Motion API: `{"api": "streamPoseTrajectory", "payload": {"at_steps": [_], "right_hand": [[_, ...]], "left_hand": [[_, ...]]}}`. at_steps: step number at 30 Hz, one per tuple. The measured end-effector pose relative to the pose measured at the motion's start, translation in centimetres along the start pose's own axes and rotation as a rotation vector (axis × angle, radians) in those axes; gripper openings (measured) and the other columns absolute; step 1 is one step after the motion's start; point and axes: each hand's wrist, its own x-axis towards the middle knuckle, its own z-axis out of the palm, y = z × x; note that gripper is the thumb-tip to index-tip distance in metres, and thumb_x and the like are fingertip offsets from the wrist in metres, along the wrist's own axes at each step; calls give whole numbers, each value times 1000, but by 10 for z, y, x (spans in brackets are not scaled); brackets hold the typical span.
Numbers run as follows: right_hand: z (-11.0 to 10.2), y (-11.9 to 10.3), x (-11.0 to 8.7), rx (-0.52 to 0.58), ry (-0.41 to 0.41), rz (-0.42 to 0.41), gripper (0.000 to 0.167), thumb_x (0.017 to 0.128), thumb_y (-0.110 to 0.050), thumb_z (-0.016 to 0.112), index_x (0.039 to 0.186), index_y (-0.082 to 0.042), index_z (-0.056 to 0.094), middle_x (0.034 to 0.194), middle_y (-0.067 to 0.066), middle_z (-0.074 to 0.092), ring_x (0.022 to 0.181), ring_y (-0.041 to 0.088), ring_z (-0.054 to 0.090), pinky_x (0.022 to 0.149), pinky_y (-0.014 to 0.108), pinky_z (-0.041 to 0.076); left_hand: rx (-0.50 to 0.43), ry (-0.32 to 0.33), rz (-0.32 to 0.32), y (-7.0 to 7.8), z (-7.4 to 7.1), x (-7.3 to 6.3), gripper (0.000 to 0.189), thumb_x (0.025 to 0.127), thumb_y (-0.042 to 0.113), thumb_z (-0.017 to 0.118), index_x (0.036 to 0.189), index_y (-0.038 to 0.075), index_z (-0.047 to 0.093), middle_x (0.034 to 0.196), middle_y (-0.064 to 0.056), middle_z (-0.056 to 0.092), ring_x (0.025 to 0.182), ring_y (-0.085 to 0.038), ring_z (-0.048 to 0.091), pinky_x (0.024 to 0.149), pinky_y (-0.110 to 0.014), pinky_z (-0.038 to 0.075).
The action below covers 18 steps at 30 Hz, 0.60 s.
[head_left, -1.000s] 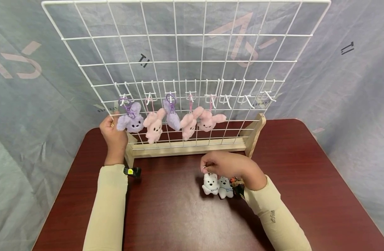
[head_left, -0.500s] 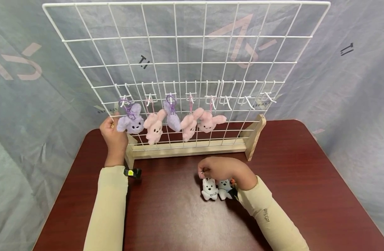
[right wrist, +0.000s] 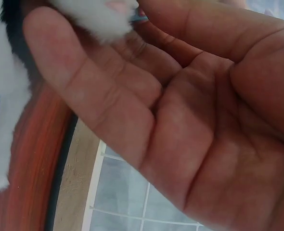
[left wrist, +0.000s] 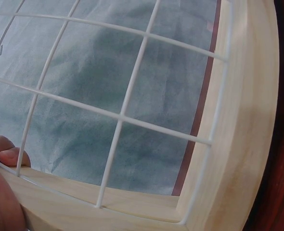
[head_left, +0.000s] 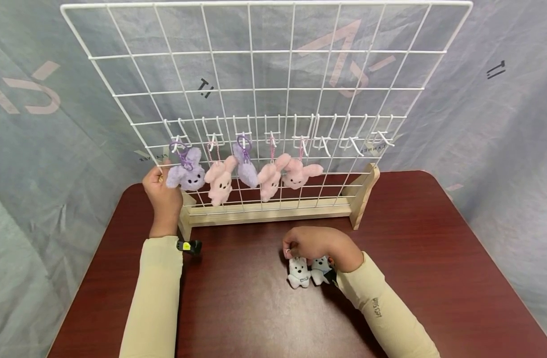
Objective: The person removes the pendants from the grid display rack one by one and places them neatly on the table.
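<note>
At the far left of the head view, my left hand grips the side of the white wire grid rack. In the left wrist view its thumb lies before the pale wooden frame and its fingertips behind. My right hand, low over the table, pinches the small ring at the top of a white dog plush keychain. A second white dog plush with a blue neckband lies right beside it, partly under the hand. White fur shows at the fingers in the right wrist view.
Purple bunny plush and pink bunny plush keychains, several in all, hang on the rack's left hooks. Bare white hooks follow to their right. The rack's wooden foot stands on the dark red table. Grey sheeting surrounds it.
My right hand has come slightly nearer and lower, and the pinched dog plush has moved with it toward the table's front. The left hand keeps its grip in place.
</note>
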Motion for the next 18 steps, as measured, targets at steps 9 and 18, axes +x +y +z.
{"api": "streamPoseTrajectory", "payload": {"at_steps": [9, 18], "right_hand": [[-2, 3, 4, -141, 39, -56, 13, 99, -8, 70, 88, -12, 76, 82, -9, 64, 69, 2, 52, 67, 19, 45], [-1, 7, 7, -120, 81, -39, 12, 96, -3, 72, 90, -10, 80, 90, -6, 73, 72, 2, 53, 69, 18, 46]], "left_hand": [[5, -2, 10, 0, 0, 0, 46, 105, 7, 59, 63, 25, 61, 57, 16, 54, 55, 2, 48, 54, -16, 39], [-1, 14, -2, -1, 1, 0, 47, 105, 4, 59, 62, 24, 61, 56, 16, 53, 53, 2, 47, 53, -14, 38]]}}
